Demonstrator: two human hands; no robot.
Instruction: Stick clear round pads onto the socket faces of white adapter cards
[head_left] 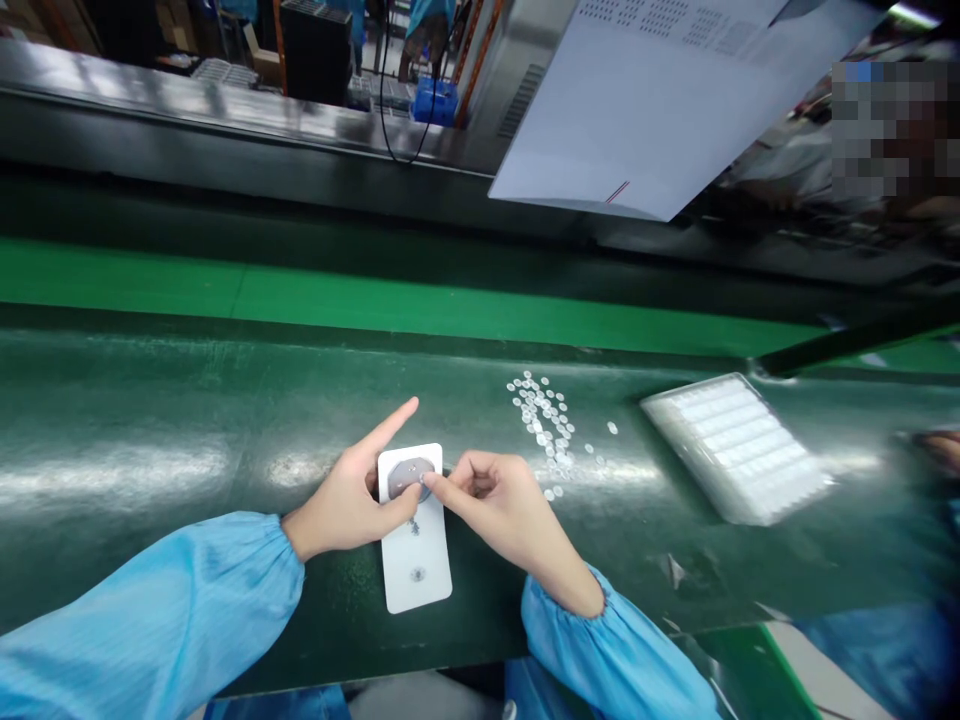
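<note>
Item one: white card (pixel 417 555), flat on the dark green bench (pixel 150 440), directly below my view; it carries a grey round disc (pixel 409 475) near its upper end and two small dark marks lower down.

Item two: my left hand (pixel 352 505), sleeve light blue, resting on the card's upper left edge. Forefinger stretched out and pointing away from me; thumb pressed down at the disc. Grip not closed round anything, only bearing on the card.

Item three: my right hand (pixel 499 505), same blue sleeve, just right of the card. Thumb and forefinger pinched together at the disc's right rim; I cannot tell whether a small piece sits between them.

Item four: scatter of small clear round pieces (pixel 544 415), loose on the bench, near the right hand and beyond it.

Item five: clear plastic tray (pixel 739 445) with rows of pockets, further right, well apart from the card.

Item six: large white sheet (pixel 652 110) hanging above the far side.
</note>
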